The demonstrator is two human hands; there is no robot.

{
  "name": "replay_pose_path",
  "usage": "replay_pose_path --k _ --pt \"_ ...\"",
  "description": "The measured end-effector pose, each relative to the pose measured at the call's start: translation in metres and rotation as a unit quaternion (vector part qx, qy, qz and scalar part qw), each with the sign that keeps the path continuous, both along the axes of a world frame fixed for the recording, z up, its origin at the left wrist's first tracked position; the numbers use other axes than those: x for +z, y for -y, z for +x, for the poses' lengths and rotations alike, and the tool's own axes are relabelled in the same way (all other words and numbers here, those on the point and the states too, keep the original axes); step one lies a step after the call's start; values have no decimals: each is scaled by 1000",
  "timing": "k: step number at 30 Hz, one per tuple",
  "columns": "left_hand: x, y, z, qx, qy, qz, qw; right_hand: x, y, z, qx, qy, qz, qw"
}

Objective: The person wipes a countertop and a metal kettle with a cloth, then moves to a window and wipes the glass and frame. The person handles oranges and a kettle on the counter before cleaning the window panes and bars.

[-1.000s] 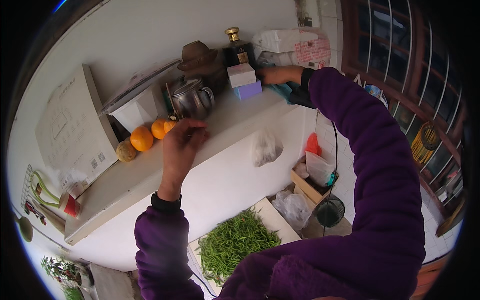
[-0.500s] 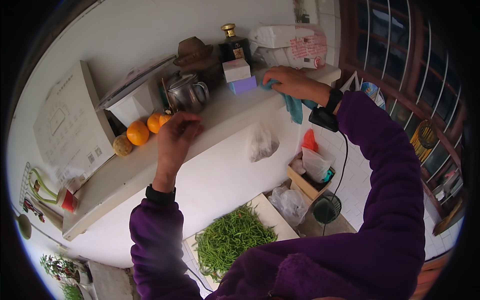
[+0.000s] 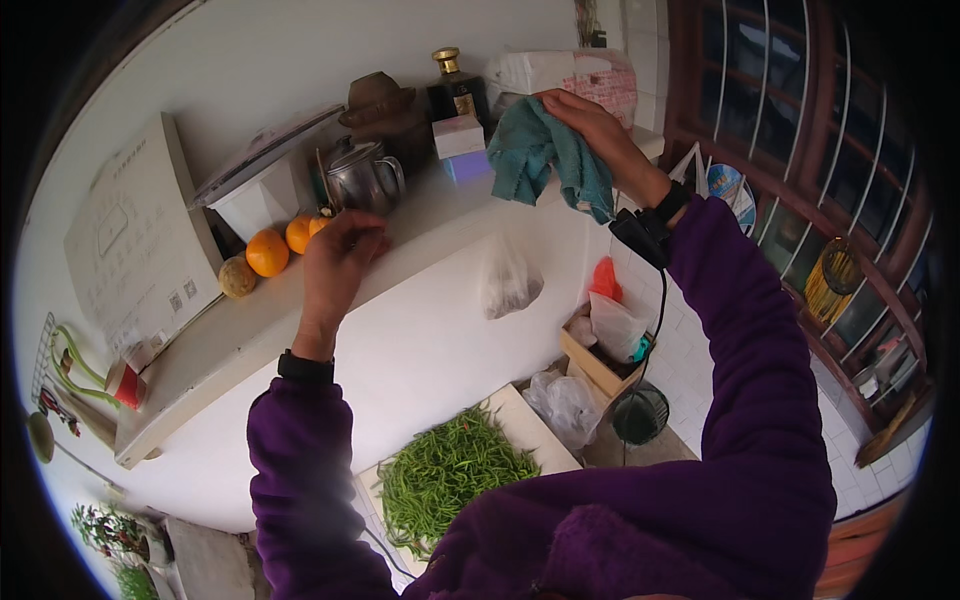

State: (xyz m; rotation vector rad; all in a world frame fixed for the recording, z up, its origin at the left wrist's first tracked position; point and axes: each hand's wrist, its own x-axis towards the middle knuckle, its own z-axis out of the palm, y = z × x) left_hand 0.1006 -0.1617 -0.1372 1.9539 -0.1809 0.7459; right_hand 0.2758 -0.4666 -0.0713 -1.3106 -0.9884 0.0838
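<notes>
One shelf (image 3: 440, 212) backs right fingers (image 3: 566, 103) gripping one cloth (image 3: 535, 150), left fingers (image 3: 362, 222) loosely curled near three oranges (image 3: 267, 252).

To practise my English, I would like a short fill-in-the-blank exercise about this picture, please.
1. The teal cloth is in the person's ____ hand.
2. In the picture, the metal pot stands to the ____ of the black bottle.
3. Its cap is ____ in colour.
4. The person's sleeves are ____.

Missing words: right; left; gold; purple.

Room before boxes (image 3: 459, 140), beside cloth (image 3: 540, 150)
</notes>
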Motion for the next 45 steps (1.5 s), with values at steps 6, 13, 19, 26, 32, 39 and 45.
replay_pose_path --k 6,13,19,26,32,39,45 --pt "1 7 -2 -27 24 -42 998 -23 18 -23 24 -47 -49 997" --pt "-33 72 -49 -106 68 -38 991 -83 10 -87 228 24 -174 958" --pt "-94 107 -72 -308 -225 -319 867 -89 -19 -108 310 174 -266 896" --pt "-163 103 -99 -193 -159 -407 879 -43 -72 -32 -154 468 -143 858" --pt "-218 87 -151 -26 -152 -428 891 -35 -98 40 -214 617 -186 734" --pt "-202 74 -186 36 -139 -342 929 -12 -100 34 -273 615 -110 731" --pt "-116 78 -171 152 -20 111 982 -50 -93 -70 168 370 -261 875"
